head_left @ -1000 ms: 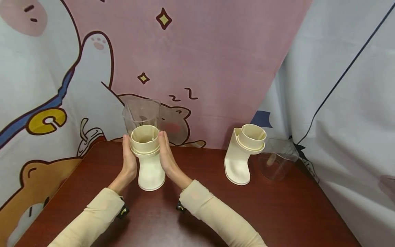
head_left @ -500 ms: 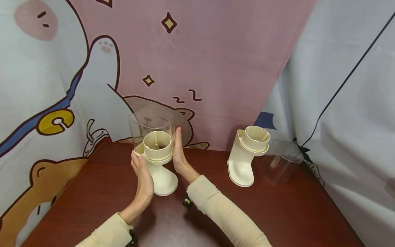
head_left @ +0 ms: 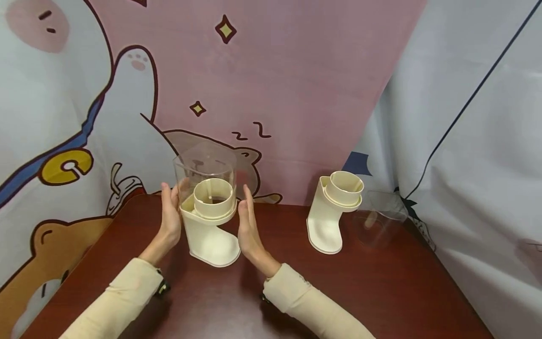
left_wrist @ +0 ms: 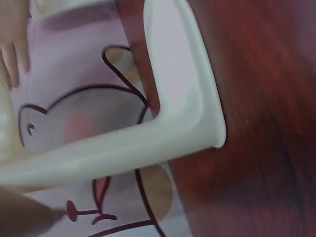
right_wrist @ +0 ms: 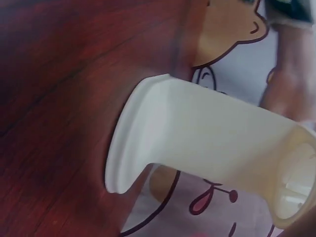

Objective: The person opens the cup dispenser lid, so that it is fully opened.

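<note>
Noted a turn of the cream plastic stand with round collar and rounded foot (head_left: 205, 238), left of centre on the brown bench (head_left: 211, 301): foot pointing near a second ago, now mostly right. Read as adjusting its facing, with the clear plastic container (head_left: 203, 162) rising around or behind the collar, cannot tell which. Saw left hand (head_left: 170, 216) spread along its left side, right hand (head_left: 251, 235) spread just beside its right; contact unclear. Found second cream plastic stand (head_left: 326, 226) unshifted, farther right.
</note>
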`<state>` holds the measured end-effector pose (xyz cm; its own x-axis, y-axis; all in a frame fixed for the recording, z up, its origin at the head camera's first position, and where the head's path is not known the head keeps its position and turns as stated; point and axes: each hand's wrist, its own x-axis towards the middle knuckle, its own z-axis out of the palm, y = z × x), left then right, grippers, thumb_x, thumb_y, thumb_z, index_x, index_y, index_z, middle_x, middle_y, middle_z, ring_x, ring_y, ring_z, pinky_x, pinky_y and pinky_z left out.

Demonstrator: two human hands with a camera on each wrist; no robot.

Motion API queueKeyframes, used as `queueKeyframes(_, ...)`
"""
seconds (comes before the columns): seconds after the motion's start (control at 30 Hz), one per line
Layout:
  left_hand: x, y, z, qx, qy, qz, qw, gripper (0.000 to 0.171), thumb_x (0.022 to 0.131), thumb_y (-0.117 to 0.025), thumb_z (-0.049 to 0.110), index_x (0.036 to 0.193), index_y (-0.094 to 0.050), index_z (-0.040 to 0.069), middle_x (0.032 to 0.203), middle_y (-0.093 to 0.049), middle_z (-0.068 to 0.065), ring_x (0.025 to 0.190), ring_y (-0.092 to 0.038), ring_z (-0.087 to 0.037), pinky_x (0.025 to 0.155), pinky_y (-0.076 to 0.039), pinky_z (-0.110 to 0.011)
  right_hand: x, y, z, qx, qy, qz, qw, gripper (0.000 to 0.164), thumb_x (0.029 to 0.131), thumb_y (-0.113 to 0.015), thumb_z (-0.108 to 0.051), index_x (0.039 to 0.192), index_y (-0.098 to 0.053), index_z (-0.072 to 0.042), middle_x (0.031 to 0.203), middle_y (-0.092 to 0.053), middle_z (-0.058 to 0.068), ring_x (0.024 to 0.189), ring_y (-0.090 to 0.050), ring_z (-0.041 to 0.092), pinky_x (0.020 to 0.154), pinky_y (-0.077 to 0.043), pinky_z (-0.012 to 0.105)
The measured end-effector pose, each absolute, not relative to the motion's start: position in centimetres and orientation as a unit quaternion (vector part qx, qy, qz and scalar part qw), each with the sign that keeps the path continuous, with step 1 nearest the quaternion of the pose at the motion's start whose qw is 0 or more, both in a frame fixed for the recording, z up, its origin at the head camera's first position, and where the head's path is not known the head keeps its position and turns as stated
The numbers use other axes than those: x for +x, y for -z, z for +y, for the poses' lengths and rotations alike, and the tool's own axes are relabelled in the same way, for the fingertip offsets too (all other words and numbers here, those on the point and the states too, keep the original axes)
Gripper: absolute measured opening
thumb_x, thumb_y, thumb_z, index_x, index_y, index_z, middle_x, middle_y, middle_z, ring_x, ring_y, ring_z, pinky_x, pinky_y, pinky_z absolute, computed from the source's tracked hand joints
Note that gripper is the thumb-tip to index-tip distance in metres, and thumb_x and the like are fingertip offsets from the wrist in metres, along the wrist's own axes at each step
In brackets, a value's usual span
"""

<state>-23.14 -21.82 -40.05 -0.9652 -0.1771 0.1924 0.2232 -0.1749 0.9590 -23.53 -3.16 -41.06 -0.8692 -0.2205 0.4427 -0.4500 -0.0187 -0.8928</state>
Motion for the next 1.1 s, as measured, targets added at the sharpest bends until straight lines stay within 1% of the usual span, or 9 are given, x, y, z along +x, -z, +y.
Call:
queueKeyframes(0.13,-24.2,40.3,-22.3,-0.049,0.754,-0.647,0.101,0.089,0.096,0.004,0.07,0.16,-0.021,0.014,0.166,-0.019,-0.008,0.148,-0.027,-0.021,0.116,-0.026,-0.023,-22.9,40.9,-3.4,0.249,-0.674,-0.693,0.064,0.073,0.104,-0.015,-0.061,0.161,-0.007,-0.016,0.168,-0.009,0.005,0.155,-0.01,0.025,0.123,-0.012,0.053)
queueKeyframes(0.23,-23.9,40.7,-22.1,-0.072,0.751,-0.648,0.106,0.088,0.097,0.001,0.071,0.159,-0.024,0.014,0.164,-0.024,-0.008,0.14,-0.037,-0.013,0.104,-0.035,-0.014,-22.7,40.9,-4.0,0.257,-0.667,-0.698,0.039,0.081,0.101,-0.017,-0.066,0.161,-0.001,-0.013,0.168,-0.004,0.007,0.155,-0.007,0.025,0.123,-0.01,0.053)
queueKeyframes(0.33,-23.5,40.9,-21.4,-0.104,0.758,-0.634,0.112,0.087,0.098,-0.005,0.071,0.159,-0.022,0.01,0.165,-0.022,-0.01,0.139,-0.037,-0.006,0.105,-0.033,-0.011,-23.0,40.9,-4.2,0.254,-0.666,-0.701,0.025,0.09,0.098,-0.018,-0.072,0.161,0.003,-0.012,0.168,-0.001,0.009,0.154,-0.006,0.025,0.123,-0.008,0.054)
queueKeyframes(0.47,-22.9,41.6,-20.6,-0.147,0.753,-0.629,0.125,0.087,0.101,-0.013,0.068,0.16,-0.012,0.003,0.166,-0.011,-0.017,0.147,-0.024,-0.006,0.112,-0.022,-0.011,-24.0,41.0,-3.7,0.258,-0.672,-0.694,0.019,0.097,0.093,-0.021,-0.08,0.161,-0.002,-0.012,0.168,-0.008,0.009,0.154,-0.011,0.026,0.123,-0.01,0.054)
queueKeyframes(0.6,-23.0,42.0,-21.0,-0.19,0.711,-0.659,0.155,0.092,0.099,-0.031,0.069,0.161,-0.006,0.006,0.167,-0.004,-0.018,0.153,-0.008,-0.023,0.125,-0.007,-0.036,-24.8,40.8,-3.3,0.283,-0.672,-0.684,0.006,0.102,0.088,-0.034,-0.083,0.16,-0.008,-0.016,0.163,-0.021,0.011,0.151,-0.023,0.025,0.122,-0.018,0.051)
queueKeyframes(0.73,-24.2,41.6,-22.4,-0.209,0.646,-0.709,0.19,0.102,0.087,-0.052,0.076,0.162,-0.007,0.023,0.168,-0.007,-0.008,0.151,-0.008,-0.032,0.118,-0.003,-0.062,-25.4,39.8,-3.3,0.3,-0.67,-0.679,0.01,0.116,0.078,-0.052,-0.085,0.16,-0.004,-0.019,0.162,-0.021,0.013,0.149,-0.026,0.024,0.121,-0.022,0.049)
queueKeyframes(0.83,-24.6,41.6,-23.0,-0.225,0.63,-0.723,0.172,0.1,0.087,-0.059,0.07,0.161,-0.008,0.027,0.167,-0.01,-0.007,0.149,-0.016,-0.025,0.121,-0.014,-0.049,-25.8,38.9,-3.7,0.314,-0.675,-0.667,0.035,0.123,0.074,-0.063,-0.081,0.16,-0.002,-0.018,0.165,-0.016,0.012,0.152,-0.021,0.022,0.122,-0.021,0.046)
queueKeyframes(0.97,-24.8,41.9,-22.3,-0.256,0.647,-0.704,0.146,0.087,0.095,-0.065,0.042,0.16,-0.013,0.018,0.156,-0.029,-0.015,0.138,-0.038,-0.015,0.111,-0.033,-0.02,-26.7,38.2,-3.8,0.327,-0.675,-0.657,0.073,0.119,0.071,-0.071,-0.075,0.157,-0.016,-0.015,0.159,-0.033,0.011,0.144,-0.036,0.02,0.116,-0.035,0.035)
queueKeyframes(1.1,-24.9,42.1,-20.6,-0.264,0.663,-0.68,0.166,0.079,0.097,-0.064,0.033,0.158,-0.018,0.015,0.144,-0.042,-0.012,0.126,-0.049,-0.011,0.102,-0.041,-0.016,-27.1,38.2,-3.2,0.311,-0.667,-0.67,0.091,0.114,0.068,-0.073,-0.076,0.151,-0.027,-0.013,0.146,-0.046,0.01,0.125,-0.051,0.015,0.101,-0.046,0.025)
